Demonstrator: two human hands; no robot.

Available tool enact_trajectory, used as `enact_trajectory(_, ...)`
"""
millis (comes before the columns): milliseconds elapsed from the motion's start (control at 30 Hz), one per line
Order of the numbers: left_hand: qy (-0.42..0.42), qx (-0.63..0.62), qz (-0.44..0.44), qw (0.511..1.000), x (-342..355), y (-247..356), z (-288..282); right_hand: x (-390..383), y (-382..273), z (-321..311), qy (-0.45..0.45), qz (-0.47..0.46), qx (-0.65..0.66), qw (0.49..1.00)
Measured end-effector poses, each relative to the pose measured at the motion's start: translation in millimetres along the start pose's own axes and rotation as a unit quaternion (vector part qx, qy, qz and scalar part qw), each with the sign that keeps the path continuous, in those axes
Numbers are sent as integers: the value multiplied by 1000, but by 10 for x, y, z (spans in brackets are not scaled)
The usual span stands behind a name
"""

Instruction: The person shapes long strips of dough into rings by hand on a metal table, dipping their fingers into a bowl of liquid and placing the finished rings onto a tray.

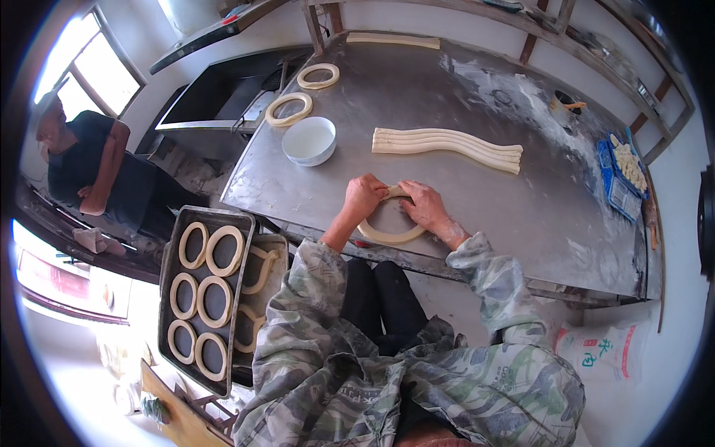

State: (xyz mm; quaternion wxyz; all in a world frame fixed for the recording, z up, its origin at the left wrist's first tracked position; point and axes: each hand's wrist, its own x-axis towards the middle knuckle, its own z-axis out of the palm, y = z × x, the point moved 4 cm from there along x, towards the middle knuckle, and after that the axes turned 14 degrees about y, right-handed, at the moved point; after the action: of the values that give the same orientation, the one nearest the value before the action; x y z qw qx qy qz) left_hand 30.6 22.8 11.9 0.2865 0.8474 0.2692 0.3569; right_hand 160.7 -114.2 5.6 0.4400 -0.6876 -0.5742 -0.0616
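Note:
On the metal table's near edge lies a ring of dough (392, 237), with both hands at its far side. My left hand (365, 195) is closed on one part of the ring. My right hand (423, 204) grips the dough close beside it, fingers bent over the strip. Where the two ends meet is partly covered by the fingers. Beyond my hands several long dough strips (447, 144) lie side by side. A white bowl (309, 141) stands to the left, and past it rest two finished-looking dough rings, one nearer (289, 109) and one farther (319, 76).
At my left a dark tray (165, 298) holds several dough rings, overlapping another tray (280, 249). A blue scale (618, 182) carrying dough pieces and a metal cup (566, 108) stand on the right. Another dough strip (393, 40) lies far back. A person (112, 164) stands at left.

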Motion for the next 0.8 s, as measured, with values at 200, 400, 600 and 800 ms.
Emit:
enact_trajectory(200, -9, -8, -7, 1000, 36, 91, 198, -4, 55, -111, 11, 29, 10, 999)
enact_trajectory(400, 1, -19, 1, 1000, 29, -3, 198, -14, 26, -42, 10, 50, 34, 998)
enact_trajectory(600, 8, 20, -39, 999, 19, -10, 85, -12, 50, 17, 52, 8, -33, 998)
enact_trajectory(800, -39, 259, -7, 965, -270, 137, -236, 67, 165, -39, -76, 25, -158, 984)
